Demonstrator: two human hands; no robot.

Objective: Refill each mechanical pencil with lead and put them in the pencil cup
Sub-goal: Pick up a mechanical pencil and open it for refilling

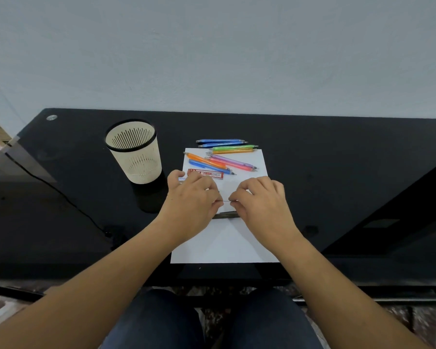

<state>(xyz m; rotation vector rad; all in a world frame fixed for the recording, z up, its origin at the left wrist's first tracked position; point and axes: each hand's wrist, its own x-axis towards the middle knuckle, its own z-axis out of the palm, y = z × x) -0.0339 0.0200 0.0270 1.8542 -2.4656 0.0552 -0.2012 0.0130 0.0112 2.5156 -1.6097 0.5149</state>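
A thin lead (226,201) is pinched between the fingertips of the left hand (191,197) and right hand (262,201), over the paper (227,243). The coloured pencils (222,161) lie just beyond both hands; the pencil cup (136,157) stands beyond the left hand. Snapping is risked if the pinch bends the lead.

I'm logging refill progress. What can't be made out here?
Head view only:
The pencil cup: its near wall hides the bottom, so contents unknown.
The thin rod pinched between left hand and right hand: fingertips cover its ends; too thin to identify.
The dark object under the hands: both ends covered by them.
The red case: print too small to read.
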